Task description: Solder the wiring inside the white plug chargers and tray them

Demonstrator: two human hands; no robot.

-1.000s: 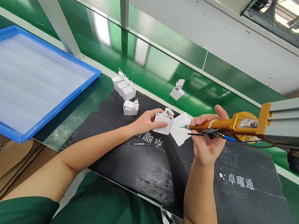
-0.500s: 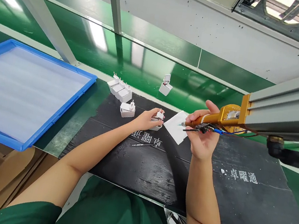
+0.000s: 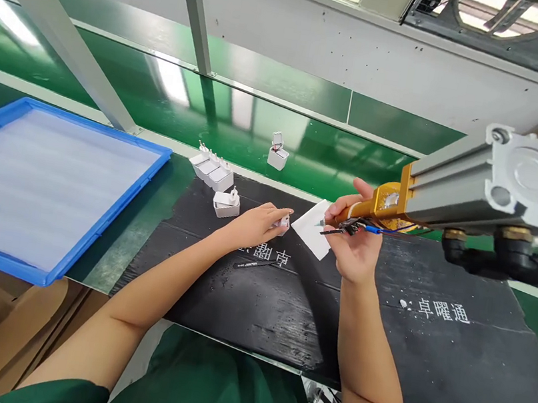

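Observation:
My left hand (image 3: 257,228) is closed around a small white plug adapter (image 3: 284,223), resting on the black mat; the fingers cover most of it. My right hand (image 3: 358,245) grips the gold barrel of a pneumatic tool (image 3: 387,202) with a large silver cylinder, wires and black fittings. Its thin tip points left, over a sheet of white paper (image 3: 313,235) beside the adapter. Another white adapter (image 3: 227,203), with its pins up, sits left of my left hand. Below that hand lies a pair of black tweezers (image 3: 255,265).
A row of white adapters (image 3: 211,171) stands at the mat's back left edge. One adapter with its lid raised (image 3: 278,156) is on the green surface behind. A blue-rimmed tray (image 3: 74,253) lies left. White crumbs (image 3: 404,304) dot the black mat (image 3: 427,360).
My left hand has turned over the adapter, so its pins, visible before, are now mostly covered. The right hand keeps its grip on the tool. The whole view has shifted slightly.

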